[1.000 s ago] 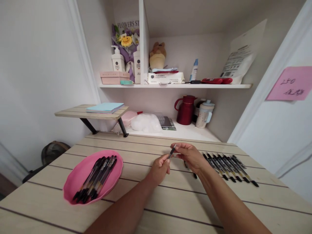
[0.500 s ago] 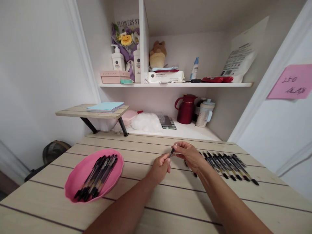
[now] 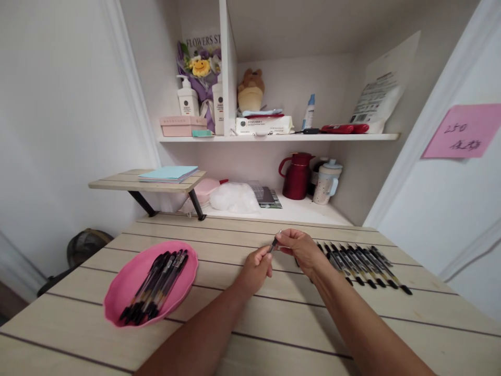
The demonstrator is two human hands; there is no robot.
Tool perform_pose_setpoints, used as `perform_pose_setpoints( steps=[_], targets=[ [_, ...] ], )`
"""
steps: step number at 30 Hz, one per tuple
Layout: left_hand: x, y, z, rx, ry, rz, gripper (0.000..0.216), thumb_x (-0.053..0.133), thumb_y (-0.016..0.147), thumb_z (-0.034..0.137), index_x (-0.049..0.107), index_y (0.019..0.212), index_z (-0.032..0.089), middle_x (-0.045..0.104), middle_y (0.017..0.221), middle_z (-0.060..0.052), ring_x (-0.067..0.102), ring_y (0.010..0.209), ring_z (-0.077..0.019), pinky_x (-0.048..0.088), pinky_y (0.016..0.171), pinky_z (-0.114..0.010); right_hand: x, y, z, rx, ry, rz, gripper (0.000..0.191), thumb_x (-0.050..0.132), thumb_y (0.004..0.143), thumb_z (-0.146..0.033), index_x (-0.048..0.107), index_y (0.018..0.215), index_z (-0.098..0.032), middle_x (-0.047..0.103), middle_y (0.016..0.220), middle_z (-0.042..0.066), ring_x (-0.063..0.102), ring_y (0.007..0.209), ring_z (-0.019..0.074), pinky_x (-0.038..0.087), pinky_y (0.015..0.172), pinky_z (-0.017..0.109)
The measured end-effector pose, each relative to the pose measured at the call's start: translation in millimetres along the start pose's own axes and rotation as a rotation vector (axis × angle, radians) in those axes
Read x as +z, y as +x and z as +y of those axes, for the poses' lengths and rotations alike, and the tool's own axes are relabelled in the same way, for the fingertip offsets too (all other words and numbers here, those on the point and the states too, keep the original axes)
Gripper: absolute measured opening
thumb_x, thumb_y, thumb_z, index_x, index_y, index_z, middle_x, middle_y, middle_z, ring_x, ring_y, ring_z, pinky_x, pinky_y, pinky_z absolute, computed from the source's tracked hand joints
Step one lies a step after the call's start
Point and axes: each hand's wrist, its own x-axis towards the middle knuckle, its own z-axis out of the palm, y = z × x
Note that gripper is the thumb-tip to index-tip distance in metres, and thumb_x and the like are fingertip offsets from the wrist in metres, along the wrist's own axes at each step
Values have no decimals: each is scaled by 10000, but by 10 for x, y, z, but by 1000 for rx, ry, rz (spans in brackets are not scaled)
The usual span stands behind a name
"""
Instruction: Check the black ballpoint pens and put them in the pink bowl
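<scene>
My left hand (image 3: 254, 270) is closed around the barrel of a black pen (image 3: 273, 245), which tilts up toward the cabinet. At its upper end, my right hand (image 3: 300, 248) has thumb and fingers pinched at the pen's tip; a small pale point shows above the fingertips. Most of the barrel is hidden in the left fist. To the right, several similar pens (image 3: 364, 266) lie side by side in a slanted row, partly covered by my right hand and wrist. On the left, a pink scalloped tray (image 3: 117, 282) holds a bundle of black pens (image 3: 160, 282).
A small raised wooden shelf (image 3: 117, 179) with blue paper sheets (image 3: 169, 173) stands at the table's back left. Behind the table are a plastic bag (image 3: 235, 197), a red jug (image 3: 296, 176) and a speckled cup (image 3: 325, 183). A white cabinet shelf (image 3: 332, 138) runs above.
The camera view has shifted slightly. Both hands stay at the same pen, with the right fingers a little shifted and the pen's tip showing more.
</scene>
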Motion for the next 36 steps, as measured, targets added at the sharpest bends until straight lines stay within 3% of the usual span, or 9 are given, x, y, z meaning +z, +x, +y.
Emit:
perform_pose_setpoints(
  steps=[4, 8, 12, 16, 21, 25, 36],
  targets=[
    [7, 7, -20, -18, 0, 0, 492, 420, 818, 420, 481, 1206, 125, 439, 472, 59, 301, 416, -60, 232, 450, -195, -3, -11, -26, 8, 24, -75, 281, 722, 554, -360, 637, 768, -199, 659, 707, 12, 594, 610, 137, 414, 614, 272],
    [7, 16, -31, -6, 14, -8, 487, 416, 821, 416, 482, 1206, 124, 435, 469, 58, 321, 425, -64, 237, 454, -195, -5, -14, -32, -18, -11, -9, 243, 738, 532, -356, 603, 636, -183, 624, 604, -10, 577, 564, 123, 408, 604, 263],
    [2, 17, -33, -3, 14, -13, 492, 416, 821, 420, 483, 1206, 121, 436, 473, 57, 318, 426, -62, 234, 455, -197, -5, -10, -26, 10, 16, -53, 259, 723, 558, -368, 631, 728, -195, 650, 678, -2, 591, 604, 127, 410, 607, 261],
    [-1, 14, -32, 4, 16, -15, 493, 419, 818, 426, 490, 1200, 122, 435, 473, 56, 333, 435, -65, 244, 462, -195, -8, -10, -29, -32, 12, -17, 242, 744, 523, -351, 613, 632, -178, 622, 585, -14, 573, 547, 118, 411, 593, 259],
    [-5, 11, -18, 8, 41, -18, 476, 410, 824, 410, 492, 1198, 127, 434, 473, 57, 323, 430, -63, 250, 461, -194, -45, 8, -30, 2, -19, -26, 255, 731, 548, -350, 646, 729, -192, 658, 697, 11, 593, 637, 135, 423, 608, 261],
    [-4, 8, -1, 12, 61, -20, 476, 406, 825, 408, 495, 1196, 124, 440, 470, 54, 332, 431, -66, 259, 465, -197, -52, 18, -18, -33, -47, -5, 221, 740, 538, -344, 609, 612, -183, 626, 600, -7, 573, 575, 122, 415, 591, 258],
    [-10, 7, -16, 32, 70, -41, 487, 395, 828, 412, 483, 1212, 125, 442, 479, 50, 346, 445, -70, 266, 476, -200, -99, 21, -43, -15, -101, -29, 201, 699, 597, -368, 630, 671, -195, 626, 619, -7, 573, 626, 121, 402, 602, 244]
  ],
)
